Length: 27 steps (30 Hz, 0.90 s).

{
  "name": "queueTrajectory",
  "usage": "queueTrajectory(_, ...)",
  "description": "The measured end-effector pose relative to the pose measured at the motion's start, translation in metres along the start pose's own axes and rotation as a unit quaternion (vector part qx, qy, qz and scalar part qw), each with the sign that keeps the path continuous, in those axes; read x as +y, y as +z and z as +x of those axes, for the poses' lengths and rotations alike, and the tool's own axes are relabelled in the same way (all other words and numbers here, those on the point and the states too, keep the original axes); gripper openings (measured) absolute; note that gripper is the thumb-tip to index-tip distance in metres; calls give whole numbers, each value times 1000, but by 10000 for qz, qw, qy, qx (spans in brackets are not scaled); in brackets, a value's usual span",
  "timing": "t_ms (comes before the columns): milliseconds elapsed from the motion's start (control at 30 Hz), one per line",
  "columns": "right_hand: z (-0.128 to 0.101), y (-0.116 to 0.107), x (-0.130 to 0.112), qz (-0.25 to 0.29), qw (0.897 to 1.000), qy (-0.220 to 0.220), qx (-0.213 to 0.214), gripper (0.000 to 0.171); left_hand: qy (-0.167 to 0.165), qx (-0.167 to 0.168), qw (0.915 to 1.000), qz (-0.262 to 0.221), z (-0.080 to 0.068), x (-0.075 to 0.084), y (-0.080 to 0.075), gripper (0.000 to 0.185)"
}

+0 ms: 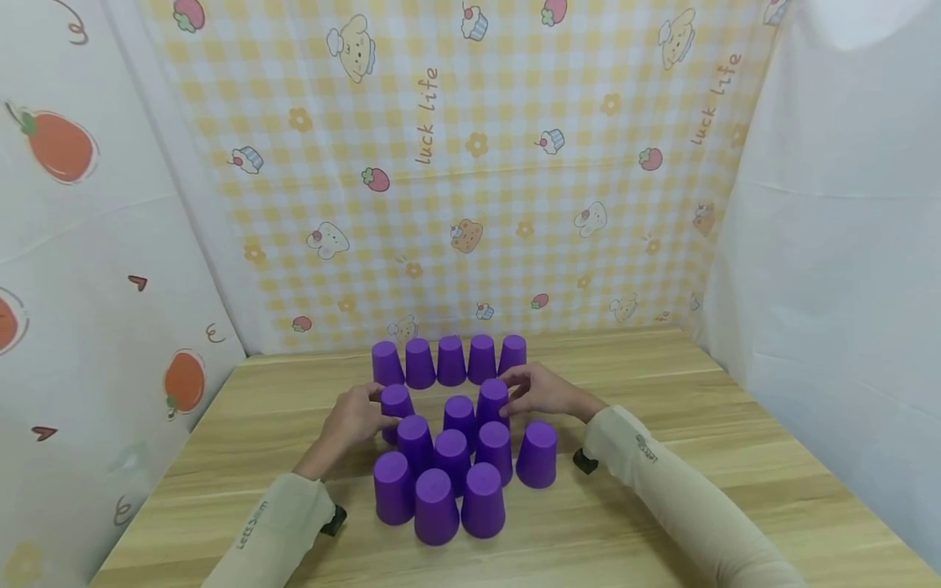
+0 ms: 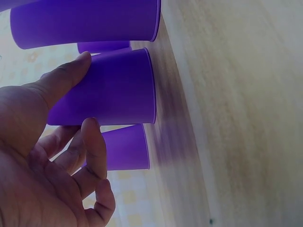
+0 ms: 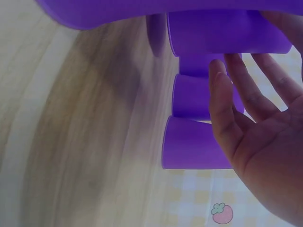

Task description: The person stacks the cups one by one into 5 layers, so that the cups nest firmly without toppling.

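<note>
Upside-down purple cups stand on the table. My left hand point(image 1: 358, 415) holds the left cup point(image 1: 397, 398) of the middle group between thumb and fingers. In the left wrist view the thumb lies along that cup's near side, and the fingers curl at its other side. On the right, my right hand point(image 1: 542, 390) grips another purple cup point(image 1: 492, 398), its thumb and fingers on either side of it in the right wrist view. Between the two held cups stands one more cup point(image 1: 459, 416).
Behind the hands runs a row of several purple cups point(image 1: 452, 363). Closer in are several more, among them a front cup point(image 1: 436, 508) and a separate one point(image 1: 537, 456) at the right. A patterned cloth point(image 1: 470, 188) hangs behind the wooden table point(image 1: 625, 523).
</note>
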State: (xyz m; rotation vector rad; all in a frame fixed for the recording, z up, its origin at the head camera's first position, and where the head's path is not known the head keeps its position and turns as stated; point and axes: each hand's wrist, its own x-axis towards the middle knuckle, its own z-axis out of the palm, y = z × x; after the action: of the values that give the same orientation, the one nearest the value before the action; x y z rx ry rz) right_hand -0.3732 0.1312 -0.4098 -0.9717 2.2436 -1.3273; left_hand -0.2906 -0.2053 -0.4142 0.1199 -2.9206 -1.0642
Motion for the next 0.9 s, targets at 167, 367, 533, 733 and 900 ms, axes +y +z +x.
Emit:
queueTrajectory(167,5,-2,-1,-156,9996,-63,233,42,-43,-33,10000,29,0,-2,1,49)
queueTrajectory(367,13,-2,-8,-360,9972,60,653,44,-17,-34,10000,50,0,-1,2,50)
queueTrajectory(533,21,-3,-13,-411,9952,34,889,44,-22,-46,9999,90,0,-1,3,51)
queueTrajectory(733,33,-5,-20,-378,9917,-173,1216,46,14,-74,10000,53,0,-2,3,50)
queueTrajectory(900,41,-6,-29,-694,9858,-209,1516,47,-6,-48,10000,76,1,-3,3,53)
